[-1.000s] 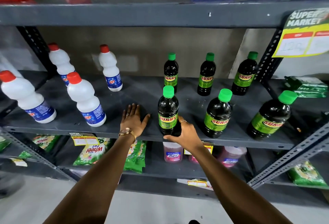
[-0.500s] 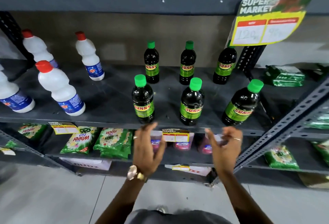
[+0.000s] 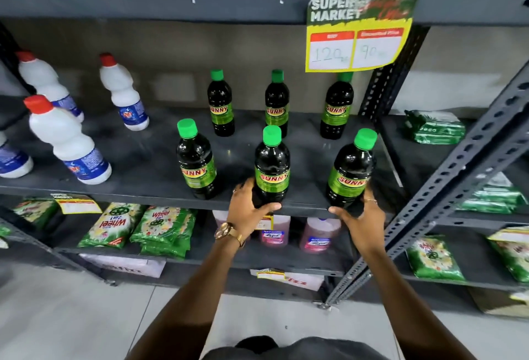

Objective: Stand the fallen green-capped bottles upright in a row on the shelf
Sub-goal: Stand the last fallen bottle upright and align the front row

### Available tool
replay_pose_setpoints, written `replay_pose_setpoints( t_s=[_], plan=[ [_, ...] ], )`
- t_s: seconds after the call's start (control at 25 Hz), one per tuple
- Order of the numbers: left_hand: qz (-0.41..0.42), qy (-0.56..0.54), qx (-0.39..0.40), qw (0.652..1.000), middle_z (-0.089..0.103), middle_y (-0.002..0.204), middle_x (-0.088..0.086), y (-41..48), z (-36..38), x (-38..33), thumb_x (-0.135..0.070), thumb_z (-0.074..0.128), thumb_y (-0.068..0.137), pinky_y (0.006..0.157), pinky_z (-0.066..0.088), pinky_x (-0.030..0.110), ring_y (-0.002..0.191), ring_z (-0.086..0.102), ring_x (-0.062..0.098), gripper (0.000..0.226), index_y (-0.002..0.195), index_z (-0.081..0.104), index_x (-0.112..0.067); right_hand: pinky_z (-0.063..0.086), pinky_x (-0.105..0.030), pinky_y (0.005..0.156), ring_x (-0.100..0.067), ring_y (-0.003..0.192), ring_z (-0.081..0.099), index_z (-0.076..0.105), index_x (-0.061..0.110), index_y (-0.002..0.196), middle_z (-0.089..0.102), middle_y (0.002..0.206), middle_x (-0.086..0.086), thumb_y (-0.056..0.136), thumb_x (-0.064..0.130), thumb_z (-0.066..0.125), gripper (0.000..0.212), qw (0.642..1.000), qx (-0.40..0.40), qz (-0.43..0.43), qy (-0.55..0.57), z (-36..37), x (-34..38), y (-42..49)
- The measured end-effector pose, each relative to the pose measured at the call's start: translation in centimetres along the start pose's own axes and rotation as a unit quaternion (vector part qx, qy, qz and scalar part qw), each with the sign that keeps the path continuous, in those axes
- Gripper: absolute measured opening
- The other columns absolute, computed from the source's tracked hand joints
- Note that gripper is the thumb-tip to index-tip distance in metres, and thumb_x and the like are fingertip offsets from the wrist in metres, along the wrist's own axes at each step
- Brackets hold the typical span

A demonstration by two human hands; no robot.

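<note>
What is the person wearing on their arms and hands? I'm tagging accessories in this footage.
Both forearms are bare, with no sleeves or gloves. The left hand has a gold watch at the wrist. The right hand wears a thin ring.

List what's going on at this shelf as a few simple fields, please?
shelf: grey metal
green-capped bottles: six, all upright, three in front, three behind
left hand: around base of middle front bottle
right hand: around base of right front bottle
left front bottle: untouched
white bottles: red caps, at left
price sign: hangs from shelf above, reads 120 and 90
</note>
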State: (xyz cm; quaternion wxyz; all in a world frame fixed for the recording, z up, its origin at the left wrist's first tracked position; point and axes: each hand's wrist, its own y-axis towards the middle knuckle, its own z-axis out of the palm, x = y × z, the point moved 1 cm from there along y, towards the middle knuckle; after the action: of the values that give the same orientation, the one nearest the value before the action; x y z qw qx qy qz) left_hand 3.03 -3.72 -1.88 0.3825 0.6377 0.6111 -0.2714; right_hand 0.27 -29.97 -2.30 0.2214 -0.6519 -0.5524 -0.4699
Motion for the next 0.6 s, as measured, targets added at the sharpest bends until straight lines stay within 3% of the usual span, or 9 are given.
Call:
replay_pose_setpoints(
  t_s=[0.12,0.36,0.6],
  plan=[
    [0.002,-0.008,0.0,1.0,0.064,0.118,0.008,0.1,-0.1,-0.1,-0.037,0.085,0.063,0.091,0.04,0.03,0.112,0.054,0.022,0.071,0.122,0.055,-0.013,0.039,-0.026,0.088,-0.023,0.107,0.058,0.053,0.011,0.128,0.065,0.118,-0.012,0.063,0.023,0.088,0.075,1.0,0.016,-0.007,0.009,-0.1,-0.4,0.3],
    [0.003,-0.022,0.007,1.0,0.066,0.121,0.005,-0.1,-0.4,-0.3,-0.034,0.084,0.062,0.098,0.045,0.034,0.113,0.057,0.019,0.07,0.124,0.056,-0.015,0.045,-0.043,0.099,-0.026,0.114,0.056,0.052,0.01,0.13,0.063,0.123,-0.012,0.063,0.03,0.088,0.08,0.999,0.034,0.009,0.018,-0.3,-0.6,0.4],
    [-0.008,-0.026,0.016,1.0,0.063,0.127,0.005,-0.2,-0.7,-1.0,-0.033,0.087,0.06,0.103,0.044,0.036,0.12,0.056,0.02,0.082,0.131,0.051,-0.014,0.04,-0.028,0.093,-0.024,0.117,0.055,0.046,0.011,0.135,0.061,0.121,-0.004,0.061,0.023,0.089,0.087,0.998,0.044,0.011,0.036,-0.7,0.5,0.1]
  ],
)
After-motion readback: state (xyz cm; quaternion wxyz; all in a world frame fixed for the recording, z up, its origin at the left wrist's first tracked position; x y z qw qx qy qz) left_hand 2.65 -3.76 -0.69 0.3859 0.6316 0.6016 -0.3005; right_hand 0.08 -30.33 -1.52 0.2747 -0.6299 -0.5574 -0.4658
